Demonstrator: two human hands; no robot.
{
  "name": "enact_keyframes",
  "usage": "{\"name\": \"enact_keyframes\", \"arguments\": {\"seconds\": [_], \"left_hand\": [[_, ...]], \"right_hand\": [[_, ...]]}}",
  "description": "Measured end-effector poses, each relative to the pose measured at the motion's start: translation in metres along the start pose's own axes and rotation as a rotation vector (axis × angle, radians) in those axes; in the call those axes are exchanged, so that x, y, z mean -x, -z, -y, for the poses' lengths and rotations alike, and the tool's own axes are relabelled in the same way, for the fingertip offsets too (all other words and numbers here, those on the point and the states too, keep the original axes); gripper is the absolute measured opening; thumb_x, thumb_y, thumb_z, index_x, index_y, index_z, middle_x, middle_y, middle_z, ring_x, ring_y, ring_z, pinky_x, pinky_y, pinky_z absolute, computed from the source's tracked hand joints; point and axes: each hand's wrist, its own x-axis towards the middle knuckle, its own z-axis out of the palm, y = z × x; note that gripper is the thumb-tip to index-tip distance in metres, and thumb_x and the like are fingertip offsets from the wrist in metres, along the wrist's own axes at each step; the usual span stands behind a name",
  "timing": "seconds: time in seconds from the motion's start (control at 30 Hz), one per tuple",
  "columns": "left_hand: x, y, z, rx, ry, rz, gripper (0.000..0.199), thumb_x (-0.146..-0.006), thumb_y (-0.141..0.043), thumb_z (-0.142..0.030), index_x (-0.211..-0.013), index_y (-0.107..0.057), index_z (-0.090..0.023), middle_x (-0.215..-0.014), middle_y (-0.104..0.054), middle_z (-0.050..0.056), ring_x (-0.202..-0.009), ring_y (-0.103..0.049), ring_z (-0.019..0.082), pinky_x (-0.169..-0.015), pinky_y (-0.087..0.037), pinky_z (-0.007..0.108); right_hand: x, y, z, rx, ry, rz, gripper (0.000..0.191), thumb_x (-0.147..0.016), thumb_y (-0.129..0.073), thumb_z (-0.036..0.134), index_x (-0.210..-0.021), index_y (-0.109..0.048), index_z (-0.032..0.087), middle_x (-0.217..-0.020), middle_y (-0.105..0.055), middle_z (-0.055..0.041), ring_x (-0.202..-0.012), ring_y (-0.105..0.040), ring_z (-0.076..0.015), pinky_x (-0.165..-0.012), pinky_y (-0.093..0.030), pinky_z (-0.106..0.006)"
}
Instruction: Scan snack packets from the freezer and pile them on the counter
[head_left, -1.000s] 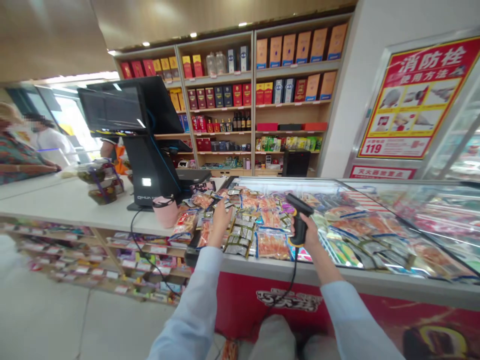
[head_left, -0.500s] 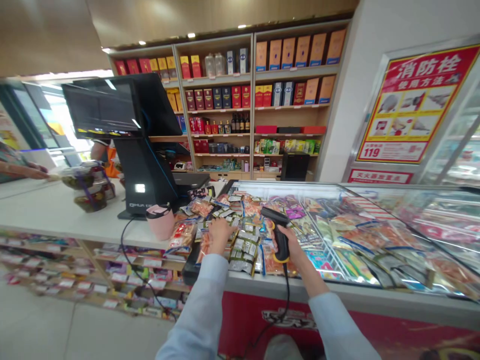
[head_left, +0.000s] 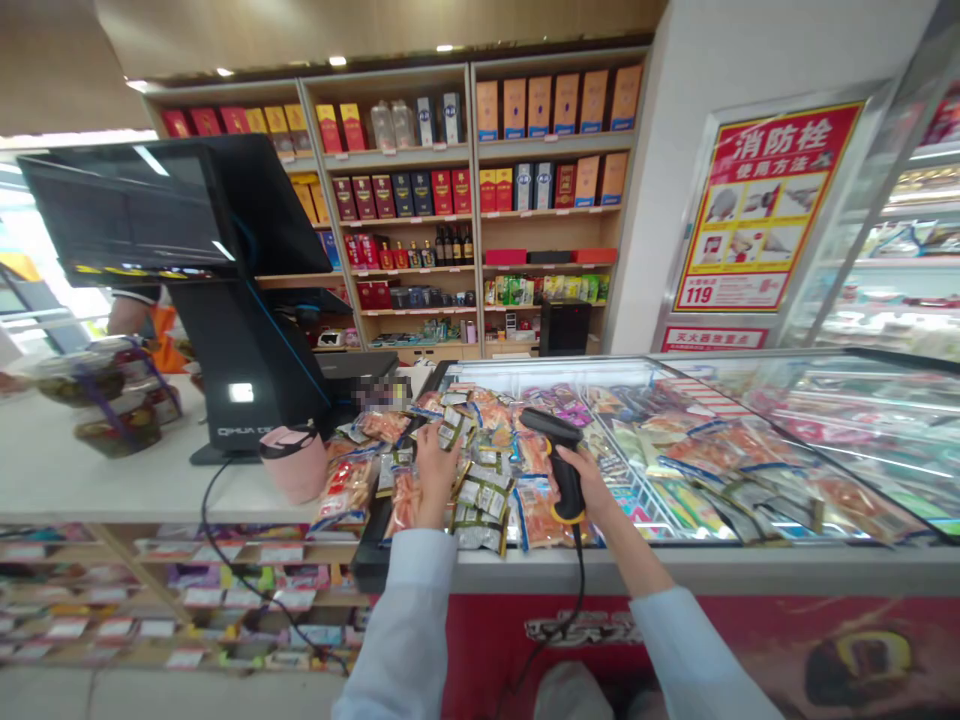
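Observation:
My left hand (head_left: 436, 473) is closed on a small silver and green snack packet (head_left: 454, 428), lifted a little over the pile at the left end of the glass-topped freezer. In my right hand (head_left: 586, 484) is a black and yellow barcode scanner (head_left: 564, 465), its head pointing to the left above the packets. Below and between my hands lie more silver packets (head_left: 481, 500). A bag of orange snacks (head_left: 541, 512) rests under the scanner, near the freezer's front edge. The scanner's cable hangs down over the front.
A pink cup (head_left: 294, 462) and a black register (head_left: 247, 380) stand on the white counter (head_left: 45, 480) at the left, with plastic food tubs (head_left: 120, 415) beyond. The freezer (head_left: 750, 560) extends right. Shelves of boxes (head_left: 442, 190) stand behind. Part of a person shows at the far left.
My left hand has risen from the pile and now grips a packet. The scanner stays in my right hand, at nearly the same place. The view has turned slightly to the right.

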Motion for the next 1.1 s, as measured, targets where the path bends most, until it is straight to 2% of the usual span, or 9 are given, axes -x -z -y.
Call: {"name": "enact_keyframes", "arguments": {"seconds": [0.07, 0.13, 0.27, 0.33, 0.4, 0.57, 0.7, 0.93, 1.1], "left_hand": [[0.0, 0.001, 0.004, 0.083, 0.009, -0.112, 0.046, -0.08, -0.065, -0.032, -0.122, -0.055, -0.018, -0.118, -0.057, 0.012, -0.113, -0.057, 0.025, -0.098, -0.047, 0.038], [0.0, 0.003, 0.005, 0.128, 0.025, -0.153, 0.054, -0.08, -0.066, -0.033, -0.13, -0.051, -0.019, -0.123, -0.059, 0.013, -0.117, -0.056, 0.026, -0.101, -0.045, 0.039], [0.003, 0.01, -0.001, 0.141, 0.152, -0.116, 0.075, -0.08, -0.067, -0.037, -0.145, -0.033, -0.022, -0.131, -0.059, 0.013, -0.116, -0.059, 0.027, -0.097, -0.047, 0.039], [0.004, 0.013, -0.005, 0.123, 0.2, -0.086, 0.078, -0.08, -0.067, -0.038, -0.147, -0.03, -0.023, -0.132, -0.059, 0.012, -0.116, -0.059, 0.028, -0.095, -0.048, 0.039], [0.004, 0.015, -0.007, 0.123, 0.194, -0.078, 0.075, -0.081, -0.067, -0.038, -0.146, -0.033, -0.025, -0.133, -0.059, 0.01, -0.117, -0.059, 0.027, -0.096, -0.048, 0.039], [0.004, 0.012, -0.004, 0.159, 0.055, -0.16, 0.058, -0.084, -0.062, -0.036, -0.138, -0.046, -0.023, -0.126, -0.06, 0.01, -0.119, -0.056, 0.024, -0.102, -0.045, 0.038], [0.004, 0.009, -0.002, 0.127, 0.048, -0.178, 0.047, -0.085, -0.061, -0.037, -0.129, -0.055, -0.021, -0.12, -0.06, 0.012, -0.115, -0.057, 0.025, -0.1, -0.046, 0.037], [0.004, 0.009, 0.0, 0.191, 0.014, -0.246, 0.048, -0.084, -0.063, -0.035, -0.129, -0.053, -0.021, -0.124, -0.06, 0.01, -0.118, -0.055, 0.024, -0.103, -0.044, 0.041], [0.005, 0.009, 0.0, 0.214, 0.044, -0.25, 0.049, -0.082, -0.065, -0.033, -0.129, -0.053, -0.023, -0.126, -0.059, 0.01, -0.12, -0.055, 0.025, -0.104, -0.043, 0.041]], "right_hand": [[0.003, -0.005, 0.006, 0.024, 0.002, 0.02, 0.031, -0.07, -0.072, 0.045, -0.075, -0.059, 0.017, -0.059, -0.061, 0.0006, -0.037, -0.05, -0.0109, -0.032, -0.042, -0.022], [0.005, -0.012, 0.012, 0.063, -0.023, 0.047, 0.032, -0.07, -0.071, 0.046, -0.072, -0.058, 0.017, -0.058, -0.059, 0.0007, -0.036, -0.049, -0.0104, -0.032, -0.042, -0.022], [0.015, -0.024, 0.015, 0.119, -0.106, 0.117, 0.033, -0.071, -0.071, 0.047, -0.07, -0.058, 0.016, -0.055, -0.057, 0.0012, -0.036, -0.048, -0.0097, -0.031, -0.04, -0.02], [0.02, -0.029, 0.015, 0.126, -0.134, 0.141, 0.033, -0.072, -0.07, 0.046, -0.07, -0.057, 0.017, -0.055, -0.057, 0.0014, -0.035, -0.048, -0.0097, -0.03, -0.039, -0.02], [0.024, -0.033, 0.014, 0.125, -0.149, 0.148, 0.033, -0.071, -0.07, 0.046, -0.069, -0.056, 0.017, -0.055, -0.057, 0.0013, -0.035, -0.048, -0.0098, -0.03, -0.039, -0.02], [0.028, -0.033, 0.016, 0.103, -0.143, 0.149, 0.032, -0.071, -0.07, 0.045, -0.068, -0.054, 0.018, -0.055, -0.057, 0.0016, -0.035, -0.048, -0.0099, -0.03, -0.04, -0.02], [0.031, -0.03, 0.019, 0.129, -0.156, 0.171, 0.032, -0.072, -0.069, 0.046, -0.069, -0.056, 0.017, -0.053, -0.056, 0.0014, -0.035, -0.047, -0.0099, -0.029, -0.039, -0.02], [0.033, -0.033, 0.017, 0.169, -0.133, 0.185, 0.033, -0.073, -0.069, 0.046, -0.069, -0.054, 0.017, -0.054, -0.056, 0.0017, -0.035, -0.049, -0.01, -0.029, -0.038, -0.02], [0.033, -0.036, 0.017, 0.177, -0.135, 0.188, 0.032, -0.072, -0.069, 0.046, -0.071, -0.054, 0.018, -0.055, -0.057, 0.0016, -0.035, -0.05, -0.0104, -0.029, -0.038, -0.019]]}}
